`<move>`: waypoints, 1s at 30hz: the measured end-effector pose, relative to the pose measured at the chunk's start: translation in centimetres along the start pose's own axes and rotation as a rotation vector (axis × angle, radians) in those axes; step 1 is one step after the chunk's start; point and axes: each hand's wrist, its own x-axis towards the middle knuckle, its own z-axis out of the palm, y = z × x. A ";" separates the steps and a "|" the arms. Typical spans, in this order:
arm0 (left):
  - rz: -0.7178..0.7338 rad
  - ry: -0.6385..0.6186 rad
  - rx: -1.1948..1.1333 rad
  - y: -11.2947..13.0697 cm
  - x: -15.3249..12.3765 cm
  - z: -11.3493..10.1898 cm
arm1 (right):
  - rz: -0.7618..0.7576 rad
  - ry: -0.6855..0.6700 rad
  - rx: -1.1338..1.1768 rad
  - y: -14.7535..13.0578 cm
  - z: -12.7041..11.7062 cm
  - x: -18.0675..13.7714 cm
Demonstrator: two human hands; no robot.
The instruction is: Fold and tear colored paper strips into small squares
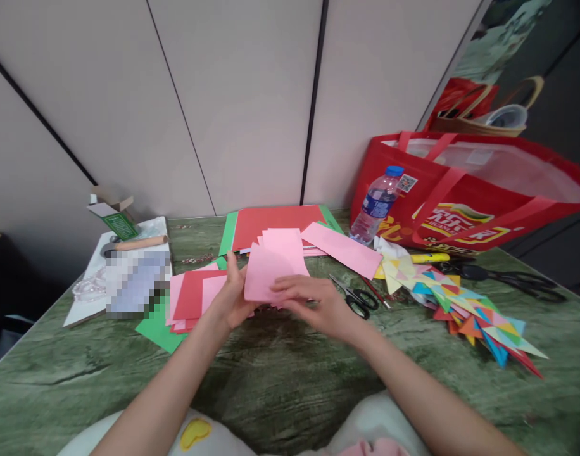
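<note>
Both of my hands hold a small stack of pink paper squares (271, 266) above the green table (280, 373). My left hand (230, 297) grips the stack's left edge with fingers curled round it. My right hand (313, 304) lies over the stack's lower edge, fingers pressed on the sheets. More pink and red squares (192, 294) lie fanned just left of my left hand, on a green sheet (159, 329). Small black scissors (359, 296) rest right beside my right hand.
Red and green sheets (271, 225) and a pink strip (342, 248) lie behind. A chain of folded coloured paper triangles (470, 313) spreads on the right, with a yellow glue stick (430, 258) and large scissors (508, 277). A water bottle (378, 206) and red bag (470, 190) stand behind.
</note>
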 end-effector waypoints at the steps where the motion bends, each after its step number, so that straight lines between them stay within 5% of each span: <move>1: -0.018 0.033 0.010 0.0 0.0 -0.1 | 0.029 -0.067 0.054 -0.3 0.1 -0.1; 6: 0.063 0.090 0.094 -0.6 0.2 -0.5 | 0.266 -0.231 0.253 -0.6 0.2 -0.3; 9: 0.107 0.105 0.158 -1.0 0.1 -0.4 | 0.338 -0.006 0.165 0.3 0.0 -0.1; 12: 0.083 0.052 0.165 -1.3 -0.1 0.3 | 0.255 0.279 -0.039 1.7 -0.4 0.1; 15: 0.067 0.022 0.174 -1.4 -0.5 1.1 | 0.197 0.379 -0.178 2.8 -1.1 0.2; 23: 0.097 0.029 0.311 -1.3 -1.0 1.3 | 0.363 0.407 -0.020 3.6 -1.5 0.0; 30: 0.237 -0.021 0.464 -0.8 -0.9 0.5 | 0.315 0.329 0.039 2.5 -1.2 0.0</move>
